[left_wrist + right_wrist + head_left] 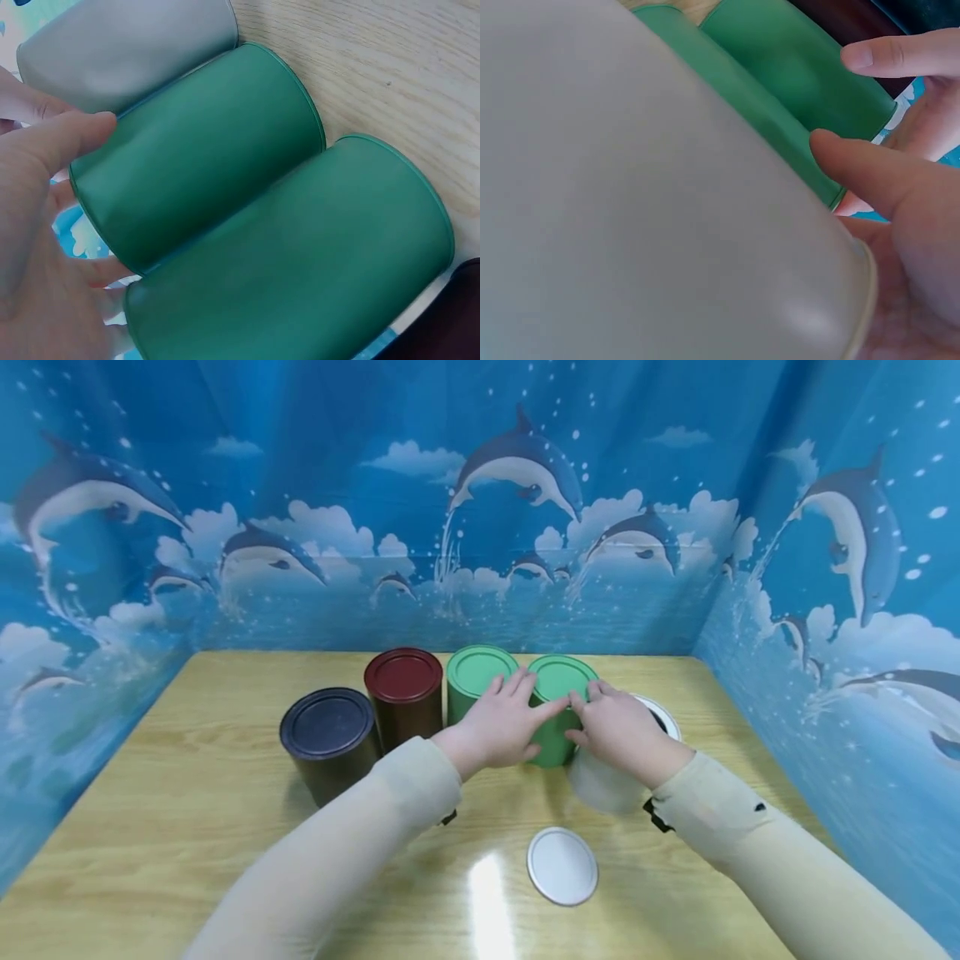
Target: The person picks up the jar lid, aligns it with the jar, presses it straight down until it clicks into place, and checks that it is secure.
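Note:
Two green lidded canisters stand side by side, the left one (pixel 480 670) and the right one (pixel 561 677). My left hand (pixel 498 727) reaches over them with fingers spread across their near rims. At the right green canister's lid, my right hand (pixel 621 727) rests its fingertips on the near right edge, close to the left hand's fingers. Below my right hand stands a white canister (pixel 603 783), partly covered by it, its top uncovered with a dark inside. A round white lid (pixel 562 866) lies flat on the table in front.
To the left stand a dark red canister (pixel 405 677) and a black canister (pixel 328 724), both lidded. The wooden table (pixel 187 827) meets a blue dolphin-print curtain (pixel 360 610) at the back and sides.

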Demonstrator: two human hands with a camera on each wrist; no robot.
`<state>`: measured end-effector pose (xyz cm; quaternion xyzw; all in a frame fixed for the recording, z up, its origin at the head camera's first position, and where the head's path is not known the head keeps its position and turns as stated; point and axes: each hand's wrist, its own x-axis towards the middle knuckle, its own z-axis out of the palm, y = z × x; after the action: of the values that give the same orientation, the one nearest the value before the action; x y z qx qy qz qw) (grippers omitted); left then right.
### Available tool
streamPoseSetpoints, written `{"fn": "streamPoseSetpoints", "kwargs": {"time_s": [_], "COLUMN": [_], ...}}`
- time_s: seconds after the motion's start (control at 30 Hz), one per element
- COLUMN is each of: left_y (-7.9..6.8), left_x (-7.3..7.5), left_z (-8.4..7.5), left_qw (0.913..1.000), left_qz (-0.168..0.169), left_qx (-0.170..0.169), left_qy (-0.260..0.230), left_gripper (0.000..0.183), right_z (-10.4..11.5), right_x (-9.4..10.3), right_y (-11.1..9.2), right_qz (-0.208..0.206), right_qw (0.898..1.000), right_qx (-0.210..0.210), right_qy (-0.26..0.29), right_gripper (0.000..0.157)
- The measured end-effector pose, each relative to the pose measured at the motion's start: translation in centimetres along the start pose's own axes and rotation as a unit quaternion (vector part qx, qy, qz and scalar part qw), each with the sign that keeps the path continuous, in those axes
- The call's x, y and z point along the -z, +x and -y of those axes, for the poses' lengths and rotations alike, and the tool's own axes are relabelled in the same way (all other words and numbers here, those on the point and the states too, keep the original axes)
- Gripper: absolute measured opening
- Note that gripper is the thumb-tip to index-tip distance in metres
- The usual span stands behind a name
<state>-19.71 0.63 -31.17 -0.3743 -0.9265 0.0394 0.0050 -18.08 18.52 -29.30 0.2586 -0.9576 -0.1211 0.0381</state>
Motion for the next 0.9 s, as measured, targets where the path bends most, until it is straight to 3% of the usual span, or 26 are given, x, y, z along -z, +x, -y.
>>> {"fn": "streamPoseSetpoints", "kwargs": {"time_s": [0.27,0.63,0.9], "left_y": [-0.38,0.06,0.43], "left_x": [-0.19,-0.40,-0.33], "left_z": [-0.31,-0.24,-0.50], "left_qw": [0.9991,0.9996,0.9989], "left_qz": [0.025,0.013,0.032], "left_qx": [0.015,0.022,0.032], "left_qy": [0.031,0.013,0.008], "left_gripper": [0.089,0.086,0.086], "right_z": [0.01,-0.03,-0.20], "right_x": [-0.34,-0.61,-0.91], "right_y": [-0.13,-0.12,-0.15], "right_qz": [0.006,0.004,-0.011], "right_qw": [1.000,0.999,0.999], "right_qx": [-0.007,-0.024,-0.023], "right_qy": [0.010,0.024,0.027], "right_gripper": [0.068,0.069,0.072]}}
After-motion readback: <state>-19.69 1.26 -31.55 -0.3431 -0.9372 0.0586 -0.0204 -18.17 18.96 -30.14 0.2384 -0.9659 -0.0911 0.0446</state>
